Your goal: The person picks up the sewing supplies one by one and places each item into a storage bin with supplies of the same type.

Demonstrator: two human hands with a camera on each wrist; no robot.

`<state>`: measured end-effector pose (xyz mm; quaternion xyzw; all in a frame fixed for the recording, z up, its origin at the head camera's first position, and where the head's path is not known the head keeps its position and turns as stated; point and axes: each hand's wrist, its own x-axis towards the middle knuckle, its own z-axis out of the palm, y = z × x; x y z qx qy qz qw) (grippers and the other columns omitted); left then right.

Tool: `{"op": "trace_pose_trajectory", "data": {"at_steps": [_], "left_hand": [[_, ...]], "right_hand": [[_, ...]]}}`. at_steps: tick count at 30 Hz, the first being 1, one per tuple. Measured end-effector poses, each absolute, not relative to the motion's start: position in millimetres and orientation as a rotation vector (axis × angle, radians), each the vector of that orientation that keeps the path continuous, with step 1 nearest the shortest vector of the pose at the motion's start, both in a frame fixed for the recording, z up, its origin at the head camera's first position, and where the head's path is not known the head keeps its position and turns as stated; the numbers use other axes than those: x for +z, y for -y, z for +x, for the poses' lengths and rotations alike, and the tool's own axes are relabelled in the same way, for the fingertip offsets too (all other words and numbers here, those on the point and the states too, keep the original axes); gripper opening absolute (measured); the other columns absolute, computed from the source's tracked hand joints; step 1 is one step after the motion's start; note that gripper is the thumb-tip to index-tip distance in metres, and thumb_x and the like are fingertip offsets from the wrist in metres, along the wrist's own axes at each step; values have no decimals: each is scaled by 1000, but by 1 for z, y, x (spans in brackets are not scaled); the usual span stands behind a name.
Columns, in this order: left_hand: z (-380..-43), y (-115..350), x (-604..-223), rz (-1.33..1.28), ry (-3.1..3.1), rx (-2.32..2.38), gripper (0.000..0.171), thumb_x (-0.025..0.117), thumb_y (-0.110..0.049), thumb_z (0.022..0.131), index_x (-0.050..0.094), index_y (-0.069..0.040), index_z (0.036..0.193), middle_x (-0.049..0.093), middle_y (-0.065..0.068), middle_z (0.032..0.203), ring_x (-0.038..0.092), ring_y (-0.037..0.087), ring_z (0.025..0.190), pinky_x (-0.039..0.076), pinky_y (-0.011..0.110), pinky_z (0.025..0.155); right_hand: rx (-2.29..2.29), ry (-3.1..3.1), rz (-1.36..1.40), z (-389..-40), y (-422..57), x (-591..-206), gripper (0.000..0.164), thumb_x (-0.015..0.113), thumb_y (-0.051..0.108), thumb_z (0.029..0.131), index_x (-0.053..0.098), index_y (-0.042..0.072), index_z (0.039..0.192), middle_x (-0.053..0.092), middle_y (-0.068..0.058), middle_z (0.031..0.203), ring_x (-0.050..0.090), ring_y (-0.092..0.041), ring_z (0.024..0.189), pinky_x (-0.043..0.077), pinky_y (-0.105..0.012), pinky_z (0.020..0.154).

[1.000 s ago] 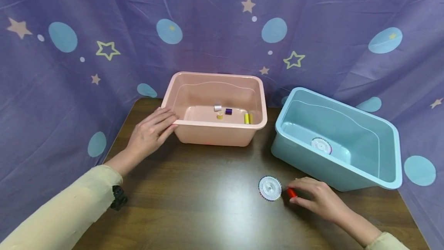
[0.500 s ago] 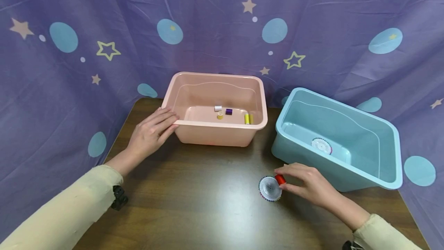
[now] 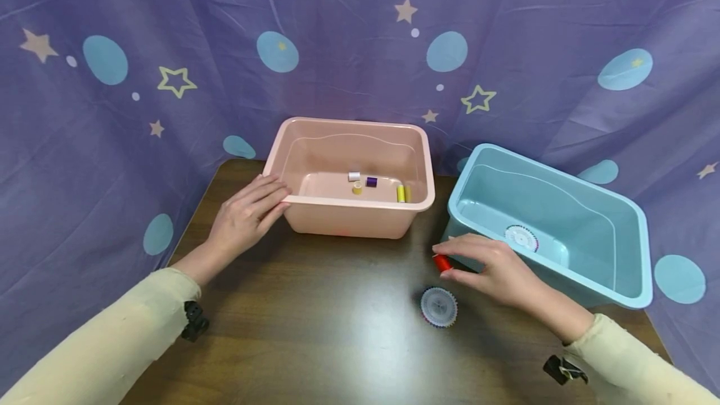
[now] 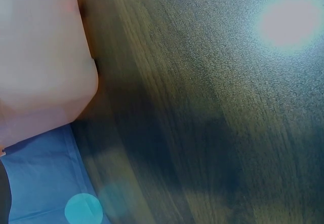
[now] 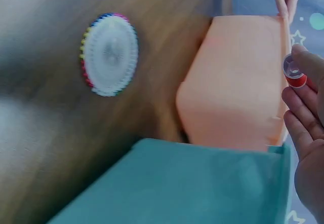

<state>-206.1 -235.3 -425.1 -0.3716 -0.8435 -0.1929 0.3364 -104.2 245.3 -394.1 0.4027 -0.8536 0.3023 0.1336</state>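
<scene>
In the head view, the right hand (image 3: 495, 267), right of centre in the lower half of the frame, pinches a small spool of bright red thread (image 3: 442, 263) between thumb and fingers, above the table. The right wrist view shows one pale end of that spool, with the red winding behind it, at the right edge.

The left hand (image 3: 244, 211), left of centre, rests with fairly straight fingers on the near left corner of a rectangular pale pink plastic bin (image 3: 349, 220). On the bin's floor lie a white spool (image 3: 354, 176), a dark purple spool (image 3: 372, 182), a cream-yellow spool (image 3: 357, 188) and, towards the right, a bright yellow spool (image 3: 401, 193).

Right of the pink bin, a light blue plastic bin (image 3: 562, 205) stands at an angle, with a round white pin wheel (image 3: 521, 238) inside. Another disc-shaped pin wheel edged with coloured heads (image 3: 439, 307) lies below the right hand on the brown wood-grain table (image 3: 315, 305). A purple curtain printed with stars and blue ovals (image 3: 349, 36) fills the upper frame.
</scene>
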Motion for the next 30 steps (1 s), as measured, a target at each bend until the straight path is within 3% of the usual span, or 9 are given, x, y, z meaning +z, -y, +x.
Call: {"op": "trace_pose_trajectory", "data": {"at_steps": [4, 7, 11, 17, 22, 25, 30], "left_hand": [[-206, 235, -425, -970, 2197, -511, 50, 54, -43, 113, 79, -2, 123, 77, 17, 126, 68, 41, 126, 35, 36, 129], [-205, 235, -425, -968, 2193, -514, 50, 54, -44, 113, 79, -2, 123, 77, 17, 126, 68, 41, 125, 36, 38, 128], [-205, 235, -425, -962, 2194, -510, 50, 54, -44, 113, 79, -2, 124, 76, 17, 126, 69, 40, 126, 38, 40, 127], [-205, 235, -426, -957, 2184, -501, 50, 54, -44, 113, 79, -2, 122, 77, 18, 124, 69, 41, 124, 38, 40, 127], [-205, 235, -428, -957, 2170, -515, 49, 55, -43, 113, 79, -1, 122, 77, 18, 124, 70, 41, 123, 35, 35, 129], [-206, 235, -429, -959, 2154, -529, 47, 56, -41, 112, 79, -2, 123, 77, 19, 123, 70, 42, 122, 39, 39, 127], [-206, 233, -428, -965, 2115, -548, 44, 58, -39, 112, 79, -2, 123, 77, 18, 122, 71, 42, 119, 45, 46, 122]], "right_hand": [[891, 2452, 1182, -112, -242, -381, 42, 92, 23, 86, 79, 19, 126, 78, 4, 122, 74, -20, 113, 48, -12, 108], [886, 2441, 1191, -119, -239, -370, 41, 92, 23, 86, 79, 18, 125, 79, 4, 120, 74, -20, 113, 47, -12, 108], [879, 2441, 1201, -129, -235, -356, 48, 95, 11, 79, 79, 16, 125, 79, 3, 119, 74, -17, 111, 48, -10, 104], [825, 2442, 1204, -146, -229, -336, 51, 97, 8, 75, 80, 14, 123, 80, 1, 119, 75, -18, 107, 51, -11, 99], [758, 2475, 1179, -162, -221, -318, 49, 98, 9, 76, 81, 13, 122, 80, 0, 117, 76, -20, 107, 62, -31, 91], [743, 2485, 1177, -172, -215, -309, 47, 96, 7, 77, 81, 12, 121, 80, -1, 117, 76, -21, 106, 65, -42, 82], [732, 2492, 1190, -189, -205, -295, 42, 94, 7, 81, 81, 9, 121, 80, -4, 117, 75, -24, 104, 64, -45, 79]]}}
